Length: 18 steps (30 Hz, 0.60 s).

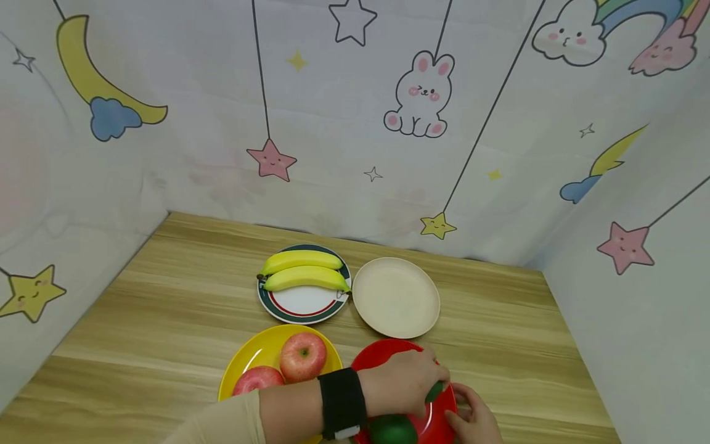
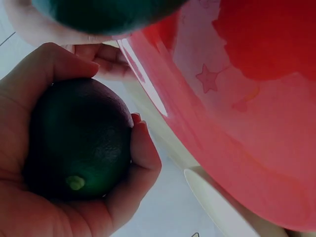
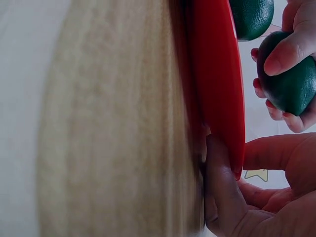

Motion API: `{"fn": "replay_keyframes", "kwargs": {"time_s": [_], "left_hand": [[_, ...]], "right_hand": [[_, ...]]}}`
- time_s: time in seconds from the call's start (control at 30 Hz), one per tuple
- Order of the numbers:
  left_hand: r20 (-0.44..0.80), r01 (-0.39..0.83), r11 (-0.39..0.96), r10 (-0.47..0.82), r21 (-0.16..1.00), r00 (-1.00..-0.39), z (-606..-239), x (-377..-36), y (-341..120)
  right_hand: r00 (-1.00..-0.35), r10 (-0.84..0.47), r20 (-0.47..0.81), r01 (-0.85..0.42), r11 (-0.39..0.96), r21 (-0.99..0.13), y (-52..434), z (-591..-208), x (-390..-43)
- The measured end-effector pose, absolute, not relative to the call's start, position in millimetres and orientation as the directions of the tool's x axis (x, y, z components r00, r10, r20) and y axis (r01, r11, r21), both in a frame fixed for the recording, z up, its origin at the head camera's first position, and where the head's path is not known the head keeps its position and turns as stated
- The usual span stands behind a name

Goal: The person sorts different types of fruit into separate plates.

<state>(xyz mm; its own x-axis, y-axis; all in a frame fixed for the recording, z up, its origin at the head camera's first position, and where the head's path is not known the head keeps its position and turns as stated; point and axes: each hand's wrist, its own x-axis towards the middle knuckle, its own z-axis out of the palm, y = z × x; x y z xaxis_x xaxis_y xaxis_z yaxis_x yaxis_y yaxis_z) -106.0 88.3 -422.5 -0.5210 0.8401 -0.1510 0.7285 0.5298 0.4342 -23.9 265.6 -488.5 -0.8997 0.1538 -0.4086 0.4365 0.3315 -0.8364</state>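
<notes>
My left hand reaches across the red plate and grips a dark green avocado, fingers and thumb curled round it. The fruit's stem nub shows in the left wrist view. A second avocado lies in the red plate below my left wrist. At the plate's right side, my right hand pinches the rim between thumb and fingers, as the right wrist view shows. The held avocado is above the plate's inner side there.
Left of the red plate, a yellow plate bears apples, partly hidden by my left forearm. Behind stand a dark-rimmed plate with two bananas and a bare cream plate. Printed cloth walls edge the wooden table.
</notes>
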Motion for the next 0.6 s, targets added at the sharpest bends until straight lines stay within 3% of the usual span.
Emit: {"fn": "replay_keyframes", "kwargs": {"time_s": [0.6], "left_hand": [[-0.185,0.684,0.526,0.840,0.505,-0.510,-437.7,-103.6,86.2]], "right_hand": [[-0.892,0.172,-0.418,0.452,0.337,-0.826,266.0,-488.0,-23.3]]}}
